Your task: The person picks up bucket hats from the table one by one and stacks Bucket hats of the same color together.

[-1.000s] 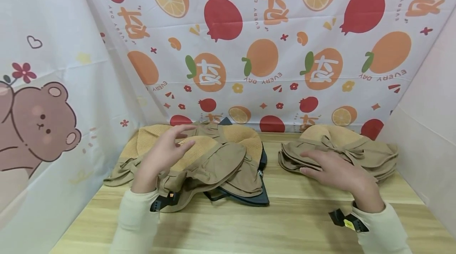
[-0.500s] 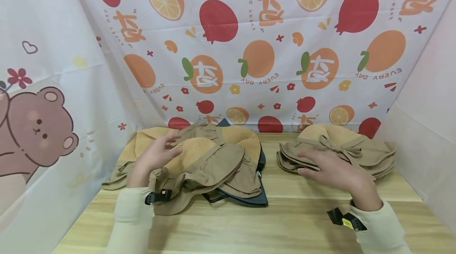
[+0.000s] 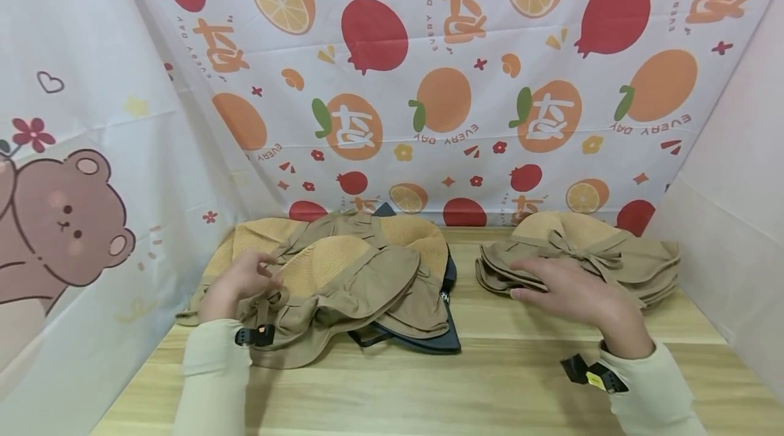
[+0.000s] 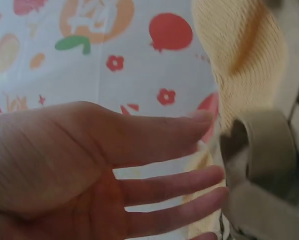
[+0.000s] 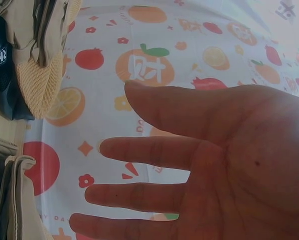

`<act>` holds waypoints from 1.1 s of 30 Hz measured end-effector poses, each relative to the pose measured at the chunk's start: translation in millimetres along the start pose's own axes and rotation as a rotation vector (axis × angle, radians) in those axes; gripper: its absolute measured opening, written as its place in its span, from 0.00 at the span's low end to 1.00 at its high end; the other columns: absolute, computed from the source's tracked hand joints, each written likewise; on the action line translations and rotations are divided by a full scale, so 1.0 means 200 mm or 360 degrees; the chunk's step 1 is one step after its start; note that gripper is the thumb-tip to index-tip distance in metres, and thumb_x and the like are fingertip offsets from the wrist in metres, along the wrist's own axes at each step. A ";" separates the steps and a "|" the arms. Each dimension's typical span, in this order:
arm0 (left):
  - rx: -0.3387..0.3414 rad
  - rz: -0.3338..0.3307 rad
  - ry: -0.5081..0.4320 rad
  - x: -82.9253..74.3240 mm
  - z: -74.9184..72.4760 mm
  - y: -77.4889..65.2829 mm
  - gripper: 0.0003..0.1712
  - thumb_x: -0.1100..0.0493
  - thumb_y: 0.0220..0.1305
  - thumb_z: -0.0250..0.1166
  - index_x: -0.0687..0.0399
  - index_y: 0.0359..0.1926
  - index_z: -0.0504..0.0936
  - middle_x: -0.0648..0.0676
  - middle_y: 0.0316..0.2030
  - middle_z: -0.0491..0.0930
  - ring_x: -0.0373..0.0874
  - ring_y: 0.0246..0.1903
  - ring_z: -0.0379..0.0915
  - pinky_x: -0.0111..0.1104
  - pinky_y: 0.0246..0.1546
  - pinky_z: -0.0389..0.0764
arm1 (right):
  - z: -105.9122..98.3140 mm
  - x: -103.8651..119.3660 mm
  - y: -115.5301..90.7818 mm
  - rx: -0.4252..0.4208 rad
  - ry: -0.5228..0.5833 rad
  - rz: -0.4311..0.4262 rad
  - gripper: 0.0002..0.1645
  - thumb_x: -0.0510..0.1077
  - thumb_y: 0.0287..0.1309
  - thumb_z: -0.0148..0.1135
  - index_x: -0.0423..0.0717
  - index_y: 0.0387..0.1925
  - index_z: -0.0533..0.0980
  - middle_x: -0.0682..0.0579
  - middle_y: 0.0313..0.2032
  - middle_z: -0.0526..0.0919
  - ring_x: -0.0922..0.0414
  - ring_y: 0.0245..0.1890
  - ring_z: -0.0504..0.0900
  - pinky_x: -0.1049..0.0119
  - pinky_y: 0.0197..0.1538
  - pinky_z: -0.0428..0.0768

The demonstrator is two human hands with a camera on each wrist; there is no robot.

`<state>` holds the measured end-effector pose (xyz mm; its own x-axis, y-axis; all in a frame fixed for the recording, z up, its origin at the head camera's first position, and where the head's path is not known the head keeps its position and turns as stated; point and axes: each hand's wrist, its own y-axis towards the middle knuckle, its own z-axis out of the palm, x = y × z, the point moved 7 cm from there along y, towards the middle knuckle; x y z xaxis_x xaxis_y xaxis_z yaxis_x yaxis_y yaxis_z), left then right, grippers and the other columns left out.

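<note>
Overall, we count two hands, one dark blue bag [image 3: 452, 337], one wooden table [image 3: 380, 398] and two groups of straw-and-khaki hats. We note at least three hats in the left pile [image 3: 343, 279], which partly covers the bag; the right stack [image 3: 649, 266] shows one straw crown, one bow [image 3: 591, 258] and several brim layers, whose number we cannot settle. We find the left hand [image 3: 239, 281] at the left part of its pile, fingers extended and slightly apart, fingertips just beside a khaki ribbon loop [image 4: 269, 147]; we cannot tell whether they touch it. We find the right hand [image 3: 569, 290] spread, thumb and fingers apart, above the near left side of the right stack and pinching nothing. Against the frame half a second ago, we record the left hand lower and farther left; the right hand and both groups of hats hold their places.
</note>
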<state>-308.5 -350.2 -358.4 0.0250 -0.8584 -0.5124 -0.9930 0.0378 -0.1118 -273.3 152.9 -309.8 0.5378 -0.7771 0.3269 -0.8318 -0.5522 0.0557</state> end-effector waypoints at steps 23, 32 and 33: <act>0.0252 0.0198 -0.0505 0.02 -0.01 -0.09 0.22 0.66 0.67 0.67 0.76 0.54 0.71 0.53 0.31 0.84 0.35 0.28 0.77 0.31 0.30 0.79 | 0.02 0.01 0.01 0.0084 0.0004 -0.0011 0.32 0.56 0.71 0.62 0.41 0.67 0.75 0.40 0.65 0.80 0.38 0.66 0.77 0.38 0.65 0.75; -0.0173 0.0810 -0.0276 -0.26 -0.21 -0.21 0.10 0.72 0.68 0.64 0.69 0.50 0.81 0.62 0.39 0.87 0.27 0.36 0.77 0.24 0.38 0.78 | 0.07 0.01 0.00 0.0200 0.0100 0.0003 0.34 0.57 0.71 0.61 0.40 0.69 0.73 0.39 0.67 0.77 0.37 0.69 0.74 0.37 0.66 0.74; -0.0205 0.0827 -0.0275 -0.29 -0.22 -0.23 0.11 0.72 0.68 0.63 0.68 0.51 0.81 0.62 0.41 0.86 0.27 0.36 0.77 0.23 0.39 0.78 | 0.07 0.01 0.00 0.0204 0.0100 0.0006 0.34 0.57 0.71 0.61 0.41 0.69 0.73 0.39 0.67 0.77 0.37 0.69 0.74 0.37 0.66 0.74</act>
<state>-269.7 -325.2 -286.2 -0.4635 -0.6468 -0.6057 -0.8856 0.3612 0.2920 -271.3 147.5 -322.0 0.5217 -0.7611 0.3854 -0.8073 -0.5865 -0.0655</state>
